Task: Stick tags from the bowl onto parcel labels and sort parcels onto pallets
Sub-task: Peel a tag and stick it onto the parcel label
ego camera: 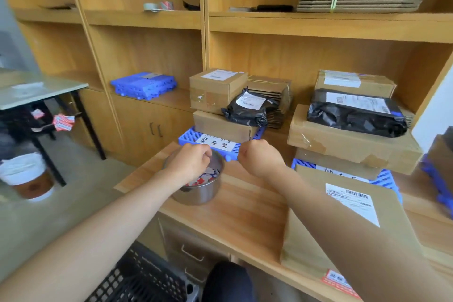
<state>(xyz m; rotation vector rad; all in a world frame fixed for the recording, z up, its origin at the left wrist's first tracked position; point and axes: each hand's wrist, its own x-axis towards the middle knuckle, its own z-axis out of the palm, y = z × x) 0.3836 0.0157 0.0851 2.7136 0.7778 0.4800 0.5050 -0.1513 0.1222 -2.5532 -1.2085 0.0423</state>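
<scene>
A steel bowl (204, 192) full of red and blue tags (208, 175) stands on the wooden counter. My left hand (190, 163) is over the bowl with its fingers curled down among the tags; whether it holds one is hidden. My right hand (259, 157) hovers just right of the bowl, fingers curled under, nothing seen in it. A flat brown parcel (326, 233) with a white label (353, 202) lies under my right forearm, a red sticker (339, 281) at its near edge. Two blue pallets (186, 138) (386, 178) at the counter's back carry stacked parcels.
Cardboard boxes (217, 89) and black poly bags (247, 108) are piled on the pallets. A spare blue pallet (144, 84) lies on the left shelf. A black crate (139, 279) sits on the floor below. A side table (36, 92) and a paper cup (27, 176) are at the left.
</scene>
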